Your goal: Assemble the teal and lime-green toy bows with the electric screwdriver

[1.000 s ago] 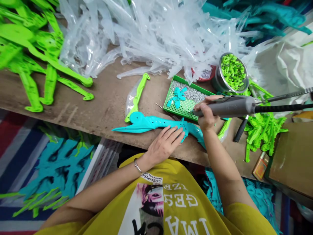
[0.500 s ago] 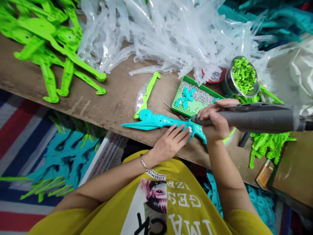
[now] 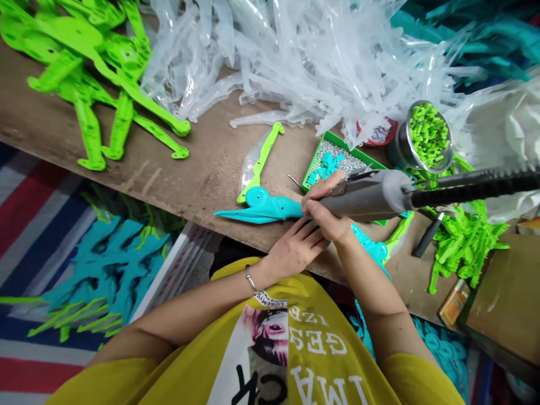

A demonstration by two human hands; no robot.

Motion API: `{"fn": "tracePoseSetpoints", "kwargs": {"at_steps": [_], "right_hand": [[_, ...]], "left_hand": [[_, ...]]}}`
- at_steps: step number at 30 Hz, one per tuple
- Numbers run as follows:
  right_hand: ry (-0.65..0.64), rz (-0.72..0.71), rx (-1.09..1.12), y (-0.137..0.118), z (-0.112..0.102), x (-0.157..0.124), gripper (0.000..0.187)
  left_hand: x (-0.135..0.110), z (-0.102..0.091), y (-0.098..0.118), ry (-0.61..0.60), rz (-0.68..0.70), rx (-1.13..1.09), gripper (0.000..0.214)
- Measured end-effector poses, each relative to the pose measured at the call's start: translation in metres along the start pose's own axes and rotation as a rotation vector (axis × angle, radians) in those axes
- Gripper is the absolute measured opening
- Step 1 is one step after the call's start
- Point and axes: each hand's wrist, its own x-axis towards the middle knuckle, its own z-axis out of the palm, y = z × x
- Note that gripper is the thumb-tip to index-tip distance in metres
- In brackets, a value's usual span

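A long turquoise plastic toy piece [image 3: 265,209] lies along the table's near edge, its middle covered by my hands. My left hand [image 3: 292,247] rests over that middle with fingers stretched out, partly hidden by the other hand. My right hand [image 3: 328,216] is wrapped round the front of a grey electric screwdriver [image 3: 371,197], which lies nearly level above the piece. The screwdriver's tip is hidden by my fingers. Lime-green limbs with clear blades adjoin both ends of the turquoise piece: a left limb [image 3: 262,163] and a right limb [image 3: 399,236].
Behind stands a green tray [image 3: 311,163] of screws and small turquoise parts. A metal cup [image 3: 400,147] holds lime-green bits. Translucent blades [image 3: 295,67] are heaped at the back, lime-green frames [image 3: 84,42] at left. A black-handled tool [image 3: 427,236] and a cardboard box [image 3: 506,292] lie right.
My right hand has brought the screwdriver left and nearer to me, from the tray's edge to above the piece's middle. My left hand stays on the piece.
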Motion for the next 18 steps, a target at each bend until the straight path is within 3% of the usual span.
{"fn": "tracePoseSetpoints", "kwargs": {"at_steps": [5, 9, 12, 15, 18], "right_hand": [[-0.065, -0.095, 0.115, -0.012, -0.003, 0.005, 0.018], [0.225, -0.246, 0.219, -0.026, -0.022, 0.01, 0.013], [0.455, -0.29, 0.154, -0.023, -0.04, 0.014, 0.025], [0.563, -0.285, 0.11, -0.011, -0.05, 0.016, 0.025], [0.581, -0.279, 0.07, 0.001, -0.052, 0.017, 0.028]], "left_hand": [[0.002, -0.001, 0.0, 0.014, -0.008, 0.009, 0.025], [0.0, 0.0, -0.001, -0.038, 0.008, 0.055, 0.04], [-0.003, 0.002, -0.001, -0.07, -0.002, 0.077, 0.044], [-0.004, 0.003, -0.002, -0.072, -0.003, 0.074, 0.045], [-0.004, 0.003, -0.002, -0.067, 0.0, 0.069, 0.046]]}}
